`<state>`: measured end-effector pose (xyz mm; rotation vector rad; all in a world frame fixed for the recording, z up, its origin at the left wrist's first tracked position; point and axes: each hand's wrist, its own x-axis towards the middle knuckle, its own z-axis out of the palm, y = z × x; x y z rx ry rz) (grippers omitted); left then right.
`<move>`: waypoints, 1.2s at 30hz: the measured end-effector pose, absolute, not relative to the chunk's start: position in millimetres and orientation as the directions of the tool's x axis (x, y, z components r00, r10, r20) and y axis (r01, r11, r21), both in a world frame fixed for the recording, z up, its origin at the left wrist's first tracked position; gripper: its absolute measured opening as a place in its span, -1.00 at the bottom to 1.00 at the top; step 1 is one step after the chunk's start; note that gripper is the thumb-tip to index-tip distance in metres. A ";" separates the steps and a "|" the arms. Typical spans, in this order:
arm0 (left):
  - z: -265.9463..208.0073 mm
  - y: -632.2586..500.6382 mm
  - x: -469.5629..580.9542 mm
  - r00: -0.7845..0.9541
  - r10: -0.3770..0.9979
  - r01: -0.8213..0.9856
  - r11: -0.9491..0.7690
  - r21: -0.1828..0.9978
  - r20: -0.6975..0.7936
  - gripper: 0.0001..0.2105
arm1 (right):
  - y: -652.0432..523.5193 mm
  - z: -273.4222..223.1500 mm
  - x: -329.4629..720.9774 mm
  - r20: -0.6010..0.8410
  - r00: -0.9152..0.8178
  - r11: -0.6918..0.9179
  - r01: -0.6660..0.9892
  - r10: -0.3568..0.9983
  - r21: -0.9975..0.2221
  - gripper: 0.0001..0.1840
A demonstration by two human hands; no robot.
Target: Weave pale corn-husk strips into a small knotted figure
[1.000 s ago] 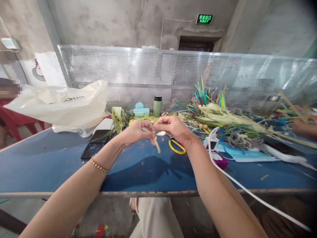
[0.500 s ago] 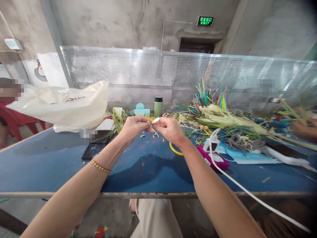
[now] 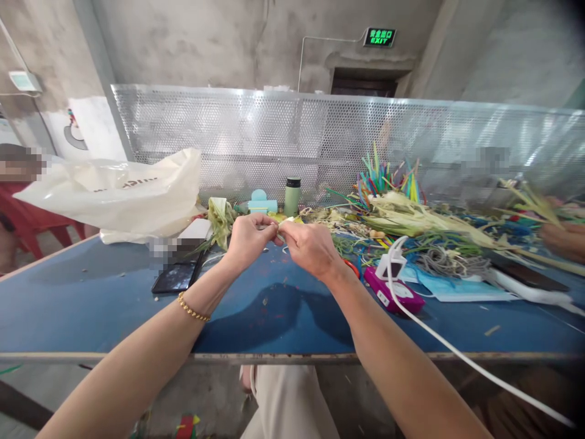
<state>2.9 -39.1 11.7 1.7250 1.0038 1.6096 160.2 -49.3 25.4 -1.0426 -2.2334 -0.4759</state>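
Note:
My left hand (image 3: 247, 239) and my right hand (image 3: 311, 245) meet fingertip to fingertip, just above the blue table (image 3: 150, 326). Both are closed in a pinch on a small pale piece of corn husk (image 3: 287, 221), mostly covered by the fingers. The back of my right hand faces up and hides its lower fingers. Behind them stands a green bottle (image 3: 292, 198) with a dark lid. A bunch of crumpled husk (image 3: 220, 221) lies left of my left hand. By my right wrist shows something red and curved (image 3: 351, 266), partly hidden.
Long corn husks (image 3: 406, 214), coloured strips (image 3: 388, 183) and grey cord (image 3: 443, 262) cover the right side. Nearer are a purple box (image 3: 397, 296) and white cable (image 3: 457, 353). A phone (image 3: 176, 277) and white bag (image 3: 119, 192) lie left. A co-worker's hand (image 3: 564, 239) holds husk strips at far right.
My right hand has rolled over so its back shows more, and its fingers have closed in against the left fingertips. The pale strip that hung below is now largely hidden.

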 end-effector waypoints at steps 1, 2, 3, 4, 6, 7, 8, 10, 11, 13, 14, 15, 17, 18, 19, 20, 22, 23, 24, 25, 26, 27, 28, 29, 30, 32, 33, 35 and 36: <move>10.7 -38.6 2.9 -0.009 0.822 0.162 -0.561 0.812 0.569 -0.89 | -48.8 25.4 160.3 0.660 -0.506 0.632 0.773 0.556 0.060 -0.72; 10.1 -38.4 2.9 -0.014 0.818 0.183 -0.563 0.806 0.574 -0.90 | -47.9 25.2 160.4 0.656 -0.514 0.642 0.765 0.553 0.058 -0.72; 9.9 -38.4 2.9 -0.018 0.815 0.206 -0.564 0.800 0.579 -0.90 | -46.7 24.8 160.5 0.655 -0.520 0.654 0.755 0.548 0.052 -0.71; 9.9 -38.6 2.9 -0.021 0.812 0.232 -0.564 0.793 0.584 -0.91 | -45.5 24.2 160.6 0.656 -0.524 0.665 0.745 0.543 0.044 -0.70; 10.4 -38.5 2.9 -0.022 0.809 0.280 -0.559 0.781 0.587 -0.89 | -43.0 22.8 160.6 0.663 -0.522 0.689 0.724 0.536 0.013 -0.70; 10.6 -38.0 2.8 -0.021 0.812 0.287 -0.554 0.781 0.584 -0.89 | -41.8 21.9 160.5 0.669 -0.512 0.698 0.716 0.539 -0.014 -0.71; 10.6 -37.3 2.7 -0.020 0.818 0.274 -0.549 0.790 0.575 -0.89 | -40.5 21.0 160.3 0.674 -0.495 0.703 0.709 0.548 -0.051 -0.72; 10.4 -35.3 2.0 -0.028 0.843 0.188 -0.523 0.831 0.537 -0.90 | -37.5 18.8 159.6 0.685 -0.430 0.693 0.704 0.588 -0.153 -0.77; 10.2 -34.3 1.4 -0.030 0.862 0.124 -0.499 0.858 0.506 -0.89 | -35.6 17.6 159.2 0.689 -0.391 0.681 0.703 0.611 -0.206 -0.78; 10.0 -32.7 -0.3 -0.013 0.905 -0.018 -0.425 0.905 0.425 -0.87 | -30.8 15.1 158.6 0.703 -0.321 0.664 0.692 0.635 -0.284 -0.79; 10.1 -32.3 -1.3 0.008 0.925 -0.078 -0.377 0.923 0.379 -0.85 | -28.2 13.8 158.5 0.713 -0.294 0.665 0.677 0.636 -0.314 -0.78; 10.4 -32.2 -2.2 0.032 0.942 -0.128 -0.329 0.936 0.335 -0.83 | -25.6 12.7 158.6 0.723 -0.271 0.670 0.658 0.636 -0.343 -0.77; 11.6 -32.5 -3.5 0.071 0.963 -0.201 -0.242 0.949 0.261 -0.81 | -21.2 10.9 159.1 0.721 -0.235 0.682 0.598 0.652 -0.422 -0.78; 12.5 -33.0 -3.7 0.082 0.969 -0.234 -0.208 0.950 0.233 -0.81 | -19.7 10.3 159.4 0.705 -0.220 0.680 0.557 0.674 -0.477 -0.79; 13.6 -33.6 -3.7 0.092 0.974 -0.268 -0.177 0.947 0.208 -0.81 | -18.8 10.0 159.6 0.680 -0.208 0.671 0.511 0.703 -0.538 -0.79; 14.7 -34.3 -3.3 0.104 0.977 -0.302 -0.146 0.942 0.185 -0.82 | -18.7 10.1 159.7 0.646 -0.201 0.654 0.456 0.736 -0.604 -0.78; 17.2 -36.2 -2.2 0.125 0.982 -0.355 -0.088 0.930 0.141 -0.83 | -20.3 11.1 159.4 0.563 -0.214 0.602 0.320 0.798 -0.731 -0.74; 18.3 -37.2 -1.5 0.132 0.984 -0.370 -0.067 0.927 0.124 -0.84 | -21.8 11.8 159.0 0.521 -0.236 0.570 0.252 0.820 -0.782 -0.71; 19.3 -38.1 -1.0 0.137 0.984 -0.377 -0.051 0.925 0.111 -0.84 | -23.4 12.6 158.3 0.483 -0.264 0.536 0.192 0.835 -0.822 -0.70; 20.0 -38.9 -0.5 0.143 0.984 -0.380 -0.041 0.924 0.103 -0.85 | -24.9 13.2 157.4 0.450 -0.293 0.504 0.144 0.844 -0.851 -0.69; 20.5 -39.5 -0.3 0.147 0.984 -0.383 -0.036 0.923 0.099 -0.85 | -26.0 13.6 156.5 0.425 -0.316 0.477 0.107 0.848 -0.872 -0.68; 20.8 -39.8 -0.2 0.152 0.984 -0.385 -0.031 0.922 0.097 -0.85 | -26.6 13.5 155.5 0.409 -0.330 0.457 0.081 0.851 -0.886 -0.68; 20.7 -39.8 -0.2 0.159 0.983 -0.388 -0.026 0.921 0.094 -0.85 | -26.5 12.9 154.7 0.403 -0.332 0.445 0.060 0.853 -0.893 -0.68; 20.3 -39.4 -0.2 0.165 0.982 -0.390 -0.022 0.921 0.093 -0.85 | -25.8 12.0 154.1 0.404 -0.327 0.440 0.043 0.855 -0.897 -0.68; 19.7 -38.9 -0.3 0.170 0.981 -0.390 -0.020 0.921 0.094 -0.84 | -24.5 10.7 153.8 0.410 -0.316 0.444 0.038 0.855 -0.895 -0.69; 18.0 -37.3 -0.2 0.169 0.979 -0.386 -0.038 0.922 0.111 -0.82 | -21.1 7.9 154.5 0.436 -0.287 0.474 0.074 0.853 -0.878 -0.71; 17.0 -36.7 0.0 0.158 0.979 -0.380 -0.059 0.923 0.128 -0.82 | -19.4 6.7 155.5 0.449 -0.276 0.492 0.112 0.850 -0.863 -0.72; 15.4 -36.0 0.9 0.115 0.977 -0.357 -0.129 0.925 0.181 -0.81 | -16.6 5.5 158.5 0.466 -0.267 0.523 0.211 0.844 -0.826 -0.73; 14.9 -36.2 1.4 0.083 0.973 -0.335 -0.176 0.925 0.216 -0.82 | -15.8 5.7 160.1 0.467 -0.268 0.530 0.255 0.843 -0.809 -0.75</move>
